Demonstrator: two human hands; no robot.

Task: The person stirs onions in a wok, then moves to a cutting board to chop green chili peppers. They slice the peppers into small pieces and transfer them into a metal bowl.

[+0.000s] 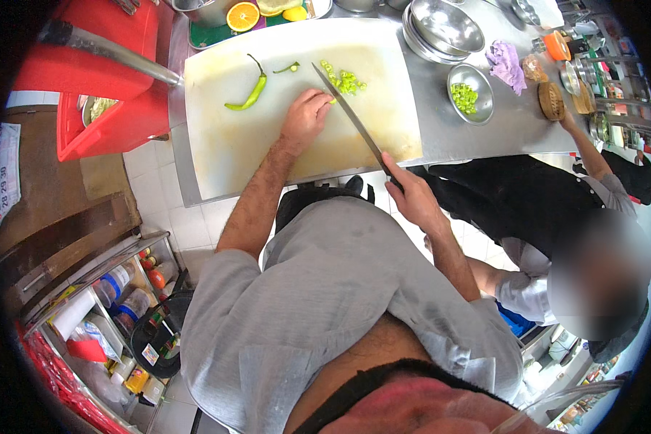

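Observation:
My right hand (412, 192) grips the dark handle of a long chef's knife (352, 116), whose blade slants up and left over a white cutting board (238, 152). Fingers curled, my left hand (306, 116) presses a small green chili pepper piece (333, 101) on the board, right against the blade. Sliced green chili (349, 83) lies along the far side of the knife. A whole green chili (252, 93) with its stem and a cut-off stem end (288, 67) rest to the left. More chopped chili fills part of a small steel bowl (485, 89) right of the board.
Stacked steel bowls (447, 27), a purple cloth (505, 66) and a round wooden object (551, 101) stand on the steel table (434, 141). A halved orange (243, 17) sits behind the board. A red container (114, 119) and metal pole (119, 54) are at left; a co-worker (521, 200) stands close at right.

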